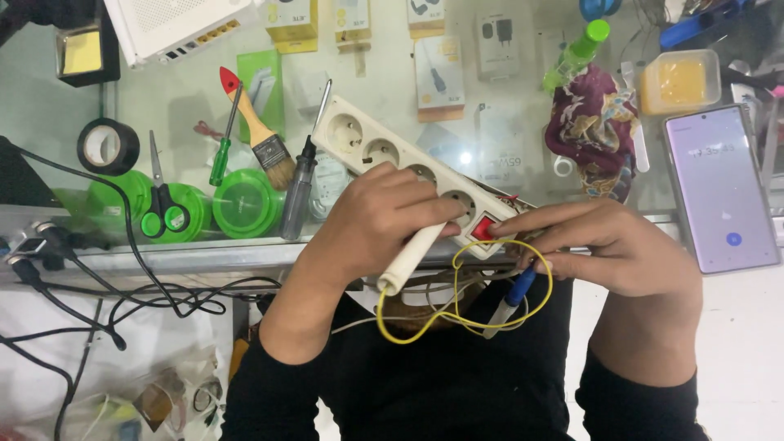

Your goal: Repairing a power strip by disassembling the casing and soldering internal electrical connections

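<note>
So there's a cream power strip [408,167] lying diagonally across the glass table [506,122], its far end with the red switch [483,229] sitting right at the near edge. The left hand [380,216] is curled shut around a cream-handled tool [411,260], tip pressed against the strip just beside the switch. The right hand [616,249] has its fingers mostly closed, pinching a blue-handled tool [514,296] and a loop of yellow wire [457,306] that hangs off the table edge over the person's dark sleeves.

Further left on the glass: a paint brush [261,131], a black-handled screwdriver [300,188], a green screwdriver [222,151], green scissors [160,204] on top of green lids [245,204], and a roll of black tape [108,147]. Toward the right edge there's a phone [719,188] with its screen lit, a patterned cloth [590,131] and a yellow tub [680,82]. Black cables [131,286] trail off the left side.
</note>
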